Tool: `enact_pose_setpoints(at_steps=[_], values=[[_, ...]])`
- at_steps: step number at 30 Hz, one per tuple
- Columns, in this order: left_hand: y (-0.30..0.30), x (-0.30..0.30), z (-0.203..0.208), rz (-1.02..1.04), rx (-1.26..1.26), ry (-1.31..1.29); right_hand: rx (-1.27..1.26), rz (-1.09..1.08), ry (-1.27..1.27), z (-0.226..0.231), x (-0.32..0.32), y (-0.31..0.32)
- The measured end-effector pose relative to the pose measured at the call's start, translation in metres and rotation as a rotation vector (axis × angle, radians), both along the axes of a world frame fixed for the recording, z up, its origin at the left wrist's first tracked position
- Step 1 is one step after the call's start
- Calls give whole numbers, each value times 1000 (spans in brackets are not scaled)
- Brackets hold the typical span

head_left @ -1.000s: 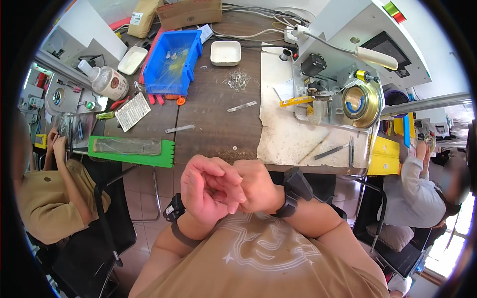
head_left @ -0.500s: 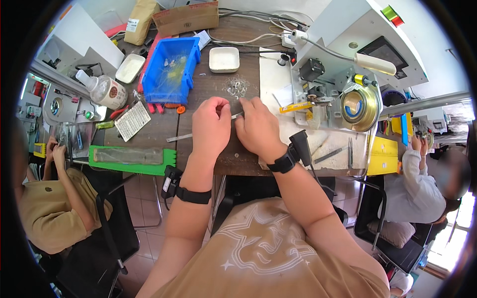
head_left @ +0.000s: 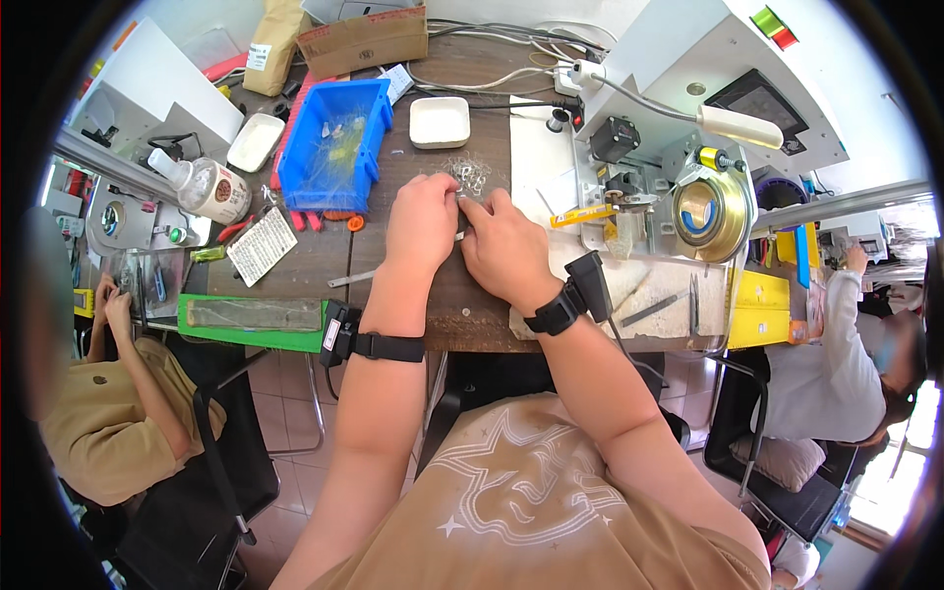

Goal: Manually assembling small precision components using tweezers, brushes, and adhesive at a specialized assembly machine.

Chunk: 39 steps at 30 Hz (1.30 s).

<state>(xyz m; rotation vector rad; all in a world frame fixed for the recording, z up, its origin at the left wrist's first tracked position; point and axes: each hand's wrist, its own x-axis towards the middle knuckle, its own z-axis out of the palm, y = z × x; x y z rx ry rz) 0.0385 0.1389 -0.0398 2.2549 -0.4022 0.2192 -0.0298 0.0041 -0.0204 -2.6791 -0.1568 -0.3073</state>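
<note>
Over the dark table my left hand [head_left: 423, 224] and my right hand [head_left: 506, 246] meet at the fingertips, beside the near edge of a loose pile of small, shiny bent-wire pieces [head_left: 474, 177]. Both hands have curled, closed fingers. Whatever they pinch is too small and hidden to name. A narrow silvery strip [head_left: 352, 279] lies slantwise beneath my left hand, which covers its middle. A short pale piece of it shows between the hands. Each wrist wears a black strap with a small device.
Beyond the pile stands a white dish [head_left: 440, 124], with a blue bin [head_left: 334, 147] of fine wires to its left. A machine with a gold spool [head_left: 710, 218] stands right. Tweezers [head_left: 694, 305] lie near a green tray [head_left: 254, 323]'s opposite side. Co-workers sit on both sides.
Both hands have come closer together, fingertips now nearly touching. My left hand has shifted slightly away from me, toward the pile. The right-hand co-worker's arm has reached farther out.
</note>
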Motion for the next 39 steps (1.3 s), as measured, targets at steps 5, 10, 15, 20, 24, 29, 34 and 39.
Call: enact_pose_setpoints(at_steps=[5, 10, 15, 20, 24, 29, 34, 39], values=[[-2, 0, 4, -44, 109, 21, 21, 2, 25, 0, 0, -2], [-2, -1, 6, -57, 115, 3, 54, 2, -36, 2, -1, -3], [-1, 1, 7, -67, 134, -3, 53, 5, -34, 0, -2, -5], [5, 3, 13, -65, 33, 155, 39, 25, -14, 2, -5, -7], [6, 1, 11, -32, 13, 143, 50, 40, -20, 1, -6, -7], [11, -5, 16, -7, 29, 78, 123, 59, -140, -6, -7, -8], [5, -15, 27, 8, -86, 171, 390, 43, -301, 2, -12, -12], [-14, -37, 41, -90, -135, 126, 559, -20, -456, 48, -58, -57]])
